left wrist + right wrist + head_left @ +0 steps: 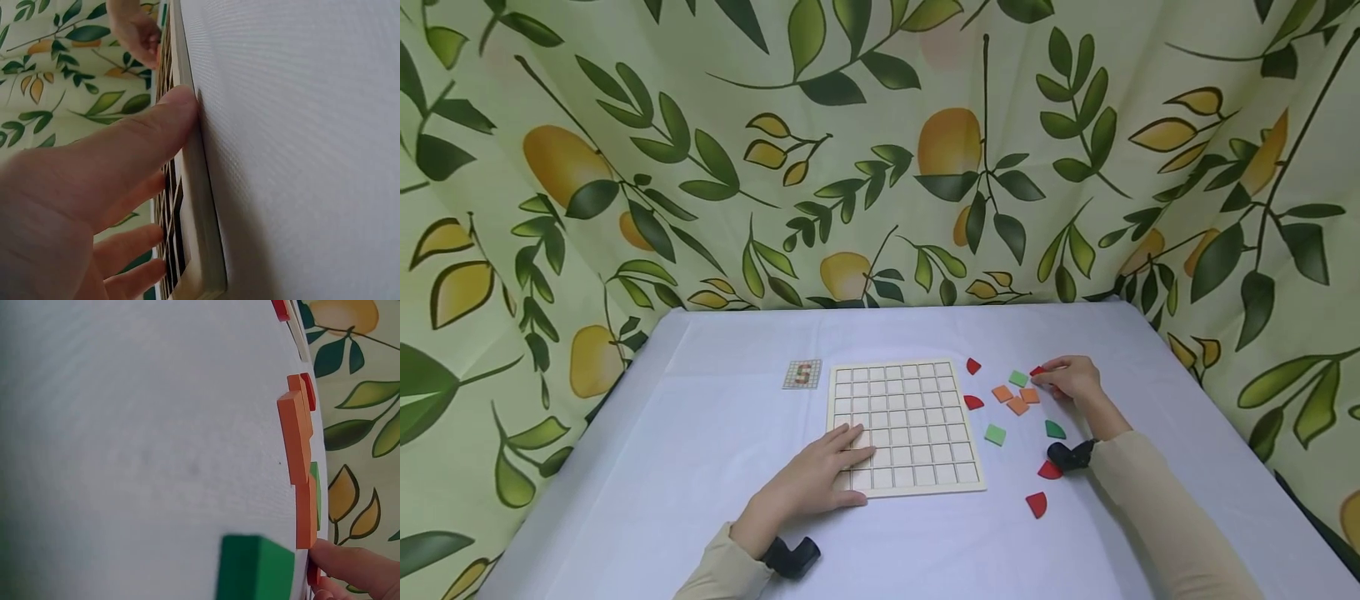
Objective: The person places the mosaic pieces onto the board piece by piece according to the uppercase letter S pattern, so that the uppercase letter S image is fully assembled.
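Observation:
My left hand [816, 471] rests on the near left corner of a pale wooden grid board [910, 425], fingers spread over its cells. Its thumb [178, 103] lies against the board's near edge in the left wrist view. Beyond the board's right side, my right hand [1071, 377] pinches a small red quarter-circle tile [1037, 371]. That tile [313, 572] is partly hidden by the thumb in the right wrist view. Close by lie a light green square tile [1018, 378] and three orange square tiles [1017, 406]. A dark green quarter-circle tile [1055, 429] sits nearer to me.
Other red quarter-circle tiles [1037, 504] are scattered right of the board, one partly behind the right wrist's black camera [1070, 455]. Another light green square [995, 434] lies there. A small gridded card [802, 374] with an S-like figure is left of the board, on the white tablecloth [700, 433].

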Tool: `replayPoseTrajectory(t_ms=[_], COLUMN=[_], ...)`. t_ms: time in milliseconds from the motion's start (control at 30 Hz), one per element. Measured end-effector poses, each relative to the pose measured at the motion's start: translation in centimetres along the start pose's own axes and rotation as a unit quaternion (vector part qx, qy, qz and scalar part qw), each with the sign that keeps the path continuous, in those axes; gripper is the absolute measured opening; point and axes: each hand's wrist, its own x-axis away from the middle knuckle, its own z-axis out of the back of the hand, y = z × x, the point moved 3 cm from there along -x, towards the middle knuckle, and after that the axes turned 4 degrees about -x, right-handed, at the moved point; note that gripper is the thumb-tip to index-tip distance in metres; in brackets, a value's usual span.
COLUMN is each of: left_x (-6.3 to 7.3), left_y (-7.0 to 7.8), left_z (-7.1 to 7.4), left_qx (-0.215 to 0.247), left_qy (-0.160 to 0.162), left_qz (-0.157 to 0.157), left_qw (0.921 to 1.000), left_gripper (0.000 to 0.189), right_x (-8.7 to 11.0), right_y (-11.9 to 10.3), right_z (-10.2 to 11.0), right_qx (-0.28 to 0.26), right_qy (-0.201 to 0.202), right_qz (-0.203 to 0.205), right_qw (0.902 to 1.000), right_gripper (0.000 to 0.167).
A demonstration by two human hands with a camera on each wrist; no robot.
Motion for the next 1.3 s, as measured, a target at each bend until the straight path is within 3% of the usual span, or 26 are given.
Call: replayPoseTrajectory(t_ms=[467, 1300], left_x=[-0.6, 0.0], left_y=[-0.4, 0.0], left_z=[-0.3, -0.2], left_qx=[0.018, -0.026], left_qy=[0.002, 0.003], left_qz=[-0.041, -0.034], left_qw=[0.999, 0.9991], left_gripper=[0.057, 0.059], right_x=[-0.1, 1.3], right_y=[0.3, -1.0], right_z=[0.2, -0.3], right_qx=[0.014, 0.008], right_qy=[0.0, -0.016], right_qz=[0.03, 0.082], right_qw=[0.9995, 0.9965], right_gripper=[0.038, 0.041])
